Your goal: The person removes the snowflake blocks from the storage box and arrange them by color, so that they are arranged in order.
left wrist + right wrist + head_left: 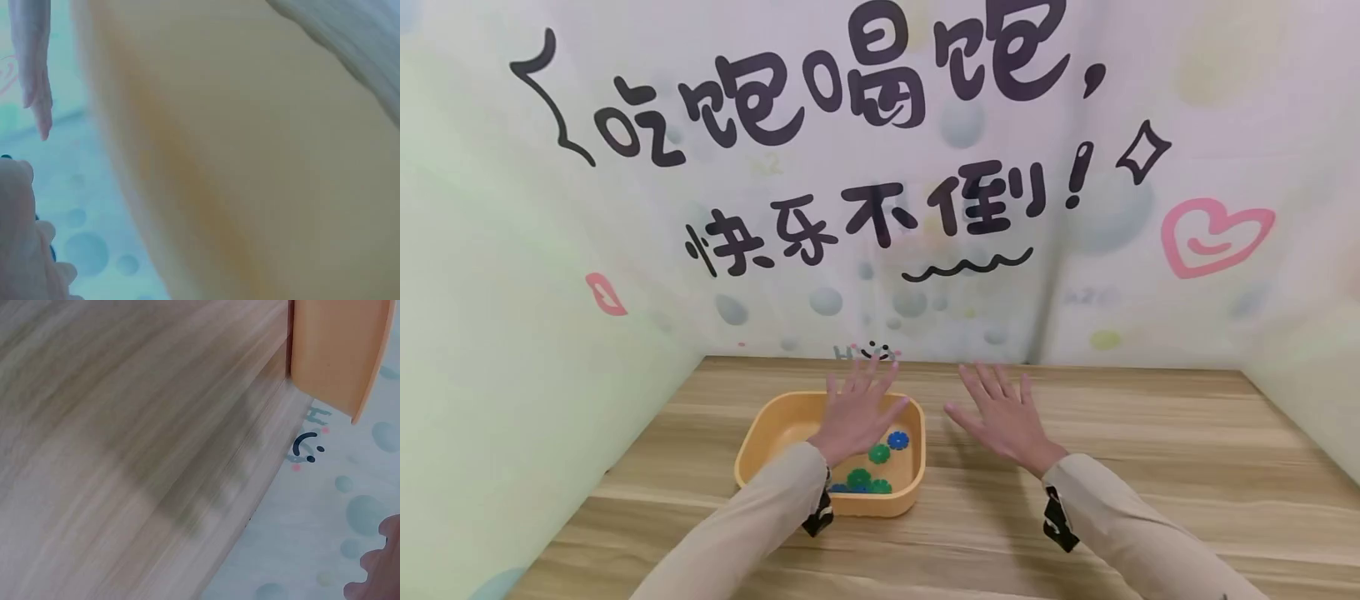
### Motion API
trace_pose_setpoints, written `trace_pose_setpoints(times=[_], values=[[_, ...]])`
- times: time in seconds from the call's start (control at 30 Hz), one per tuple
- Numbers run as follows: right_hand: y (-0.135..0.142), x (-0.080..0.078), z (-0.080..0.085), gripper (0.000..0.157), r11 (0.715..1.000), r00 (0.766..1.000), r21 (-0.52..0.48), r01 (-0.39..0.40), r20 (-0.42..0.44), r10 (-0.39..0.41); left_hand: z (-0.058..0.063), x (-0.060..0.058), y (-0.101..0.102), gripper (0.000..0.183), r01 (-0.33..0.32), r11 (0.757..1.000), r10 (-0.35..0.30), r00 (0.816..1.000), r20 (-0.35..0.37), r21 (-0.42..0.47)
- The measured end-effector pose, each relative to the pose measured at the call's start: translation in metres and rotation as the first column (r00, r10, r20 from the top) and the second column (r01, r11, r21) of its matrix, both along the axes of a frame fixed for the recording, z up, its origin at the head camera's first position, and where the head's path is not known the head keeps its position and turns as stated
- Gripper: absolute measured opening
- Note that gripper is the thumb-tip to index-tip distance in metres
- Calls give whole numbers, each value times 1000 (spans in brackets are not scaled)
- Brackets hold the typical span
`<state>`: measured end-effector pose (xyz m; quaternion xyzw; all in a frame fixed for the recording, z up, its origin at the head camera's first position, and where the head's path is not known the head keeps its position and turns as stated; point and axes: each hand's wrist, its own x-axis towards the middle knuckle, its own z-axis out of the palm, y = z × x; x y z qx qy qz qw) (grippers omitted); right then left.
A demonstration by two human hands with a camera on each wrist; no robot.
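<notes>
With fingers straight and spread, my left hand is held over an orange plastic basin, holding nothing. Inside the basin lie several notched disc pieces, among them a blue one and a green one; my left forearm hides part of the inside. To the right of the basin, my right hand is stretched out over the table, palm down, fingers apart and holding nothing. The left wrist view is filled mostly by the basin's wall. In the right wrist view, the right fingertips appear at the lower right edge.
The wood-grain table ends at the back against a white cloth printed with large dark characters and hearts. Pale side panels flank it. A shadow falls on the table under the right hand.
</notes>
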<state>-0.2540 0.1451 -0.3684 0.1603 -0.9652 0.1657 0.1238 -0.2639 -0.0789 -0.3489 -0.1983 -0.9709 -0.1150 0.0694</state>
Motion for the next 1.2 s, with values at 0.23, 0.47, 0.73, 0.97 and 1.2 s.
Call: trace_pose_setpoints(times=[0.23, 0.47, 0.73, 0.97, 1.2], values=[[-8, 0, 7, 67, 996, 996, -42, -83, 17, 84, 21, 4, -28, 60, 27, 999, -28, 1000, 11, 17], [-23, -2, 19, 65, 984, 986, -76, -159, 31, 162, 33, 7, -60, 62, 79, 991, -76, 997, -25, 108], [-44, -6, 34, 64, 967, 965, -92, -238, 92, 246, 24, 3, -99, 63, 128, 974, -122, 992, -43, 186], [-66, -15, 36, 59, 907, 918, -232, -351, 105, 382, 28, -7, -135, 65, 73, 972, -62, 997, -56, 224], [-85, -22, 31, 38, 874, 912, -341, -347, 96, 400, 32, -14, -162, 53, -3, 954, 2, 1000, 5, 300]])
